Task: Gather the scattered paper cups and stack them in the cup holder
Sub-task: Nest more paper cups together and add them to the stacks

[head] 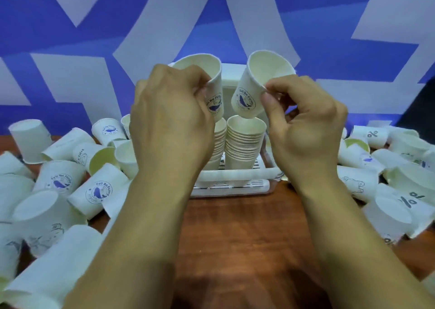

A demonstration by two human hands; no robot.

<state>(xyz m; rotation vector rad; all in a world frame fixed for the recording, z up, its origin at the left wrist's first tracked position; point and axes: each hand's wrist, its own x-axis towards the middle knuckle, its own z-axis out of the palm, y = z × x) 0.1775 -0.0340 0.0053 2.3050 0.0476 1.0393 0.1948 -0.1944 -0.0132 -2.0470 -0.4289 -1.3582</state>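
Item: paper cups, thin-walled, white, some printed with a whale badge. Judge them very light, easily crushed at the mouth, stiffer at the rolled rim and the base, and prone to jamming when nested crooked. Location: two are in your hands above the cup holder [235,176]; many lie tipped on the desk [247,238] in a left heap [96,192] and a right heap [357,182]. Two nested stacks stand in the holder, the left stack [219,143] partly hidden and the right stack [244,143] in plain view. Your left hand [169,110] has its fingers curled round the side of one cup [215,96], mouth up. Your right hand [306,125] pinches the other cup [251,89] between thumb and fingertips on its upper wall, tilted, its base just over the right stack. Handling note: hold each cup lightly high on the wall without squeezing it oval, square the base to the stack, and lower it straight in; a hard push could topple the stack.
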